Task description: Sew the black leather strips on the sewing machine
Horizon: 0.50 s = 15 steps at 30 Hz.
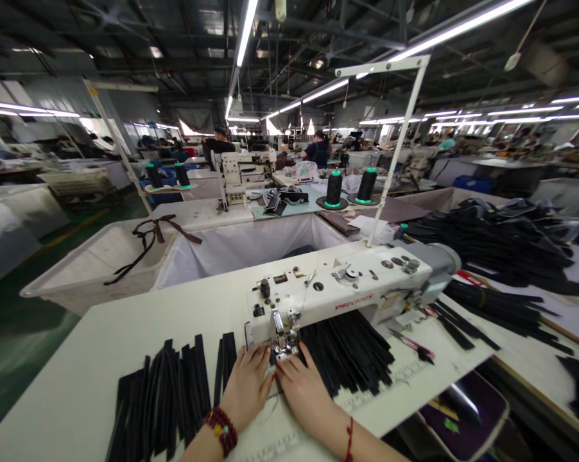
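My left hand [250, 387] is at the left of the presser foot [284, 348] of a white sewing machine [337, 289], its fingers together and bent downward. My right hand [306, 390] is close on the other side, fingertips just in front of the foot. Between them a small part of a black fabric strip [273, 357] shows, pressed under the fingers; most of it is hidden. Left of my left hand lie a few black strips [224, 359] and a larger spread of black strips [167, 398]. Another pile of black strips [345, 353] lies under the machine arm.
Pink-handled snips [417, 346] lie right of the machine. Heaps of dark pieces [506, 244] cover the table at right. A white fabric-lined bin [241, 247] stands behind my table. Black thread cones [334, 190] and another sewing machine [236, 176] are beyond, with people seated farther back.
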Each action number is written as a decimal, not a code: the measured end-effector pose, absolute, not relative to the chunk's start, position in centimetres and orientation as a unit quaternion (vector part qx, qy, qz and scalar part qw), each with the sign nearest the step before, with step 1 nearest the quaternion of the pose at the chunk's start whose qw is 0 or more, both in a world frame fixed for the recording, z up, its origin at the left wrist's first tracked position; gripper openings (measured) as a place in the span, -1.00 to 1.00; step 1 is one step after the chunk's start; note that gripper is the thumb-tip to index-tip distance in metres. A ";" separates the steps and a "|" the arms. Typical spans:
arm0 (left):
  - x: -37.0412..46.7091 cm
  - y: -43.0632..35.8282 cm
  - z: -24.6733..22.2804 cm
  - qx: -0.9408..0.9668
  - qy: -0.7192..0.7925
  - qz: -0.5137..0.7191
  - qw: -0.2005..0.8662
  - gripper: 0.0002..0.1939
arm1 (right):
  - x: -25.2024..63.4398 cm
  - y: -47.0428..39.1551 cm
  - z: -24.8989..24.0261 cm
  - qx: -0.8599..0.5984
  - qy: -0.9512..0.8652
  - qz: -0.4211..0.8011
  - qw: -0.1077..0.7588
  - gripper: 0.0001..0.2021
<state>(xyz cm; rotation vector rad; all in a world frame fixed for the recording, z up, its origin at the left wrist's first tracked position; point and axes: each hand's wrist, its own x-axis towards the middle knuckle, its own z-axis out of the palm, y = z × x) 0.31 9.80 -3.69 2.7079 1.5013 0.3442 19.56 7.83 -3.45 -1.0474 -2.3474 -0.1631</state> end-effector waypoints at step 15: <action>0.0 14.6 0.1 0.866 0.482 0.119 0.064 -0.71 | 28.2 1.1 -3.2 -0.488 -0.816 -0.092 0.296 -0.63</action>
